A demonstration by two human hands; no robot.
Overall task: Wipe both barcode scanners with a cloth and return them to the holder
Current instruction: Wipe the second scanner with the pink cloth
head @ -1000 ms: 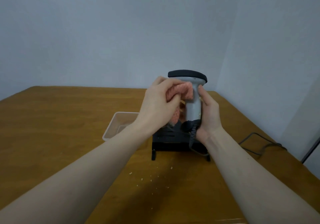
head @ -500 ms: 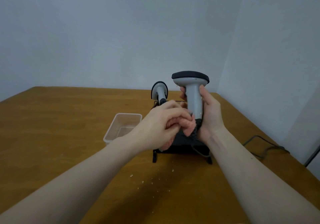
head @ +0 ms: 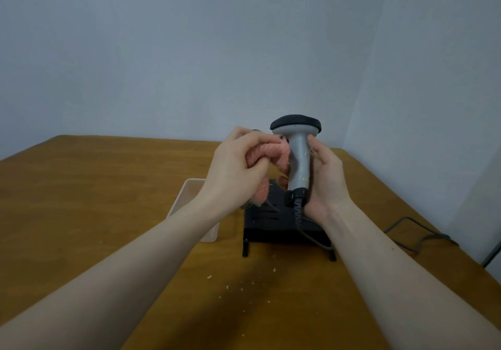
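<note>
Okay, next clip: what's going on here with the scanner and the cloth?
A person is cleaning a grey barcode scanner with a black head. The right hand holds it upright by the grip above the black slotted holder, its coiled cable trailing down. The left hand presses a bunched pink cloth against the upper part of the grip. A clear plastic tray sits left of the holder on the wooden table, with crumbs nearby.

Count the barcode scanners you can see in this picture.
1: the grey scanner, upright above the black holder, held by the right hand. A second may be hidden behind the left hand.
</note>
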